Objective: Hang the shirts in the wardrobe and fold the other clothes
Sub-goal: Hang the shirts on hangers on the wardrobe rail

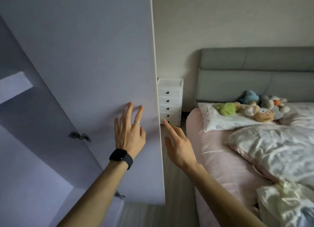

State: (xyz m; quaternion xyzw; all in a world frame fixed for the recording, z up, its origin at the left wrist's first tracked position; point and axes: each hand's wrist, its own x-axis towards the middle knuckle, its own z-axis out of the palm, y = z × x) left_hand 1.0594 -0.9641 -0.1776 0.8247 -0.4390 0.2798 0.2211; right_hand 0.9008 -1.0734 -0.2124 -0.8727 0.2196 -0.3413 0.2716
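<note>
A pale wardrobe door [95, 60] stands swung open in front of me, its inner face toward me and its hinges low on the left. My left hand [130, 133], with a ring and a dark watch, lies flat with straight fingers against the door's inner face. Just past the door's free edge, my right hand [178, 145] is held open, fingers spread, close to that edge. Neither hand holds anything. No shirts or hangers are visible. The wardrobe interior [22, 133] on the left shows only shelves and panels.
A bed with a pink sheet [217, 150] and a crumpled white duvet [275, 148] fills the right side. Several plush toys [254, 107] lie by a pillow at the grey headboard. A white drawer unit [169, 101] stands behind the door. A narrow strip of floor runs between door and bed.
</note>
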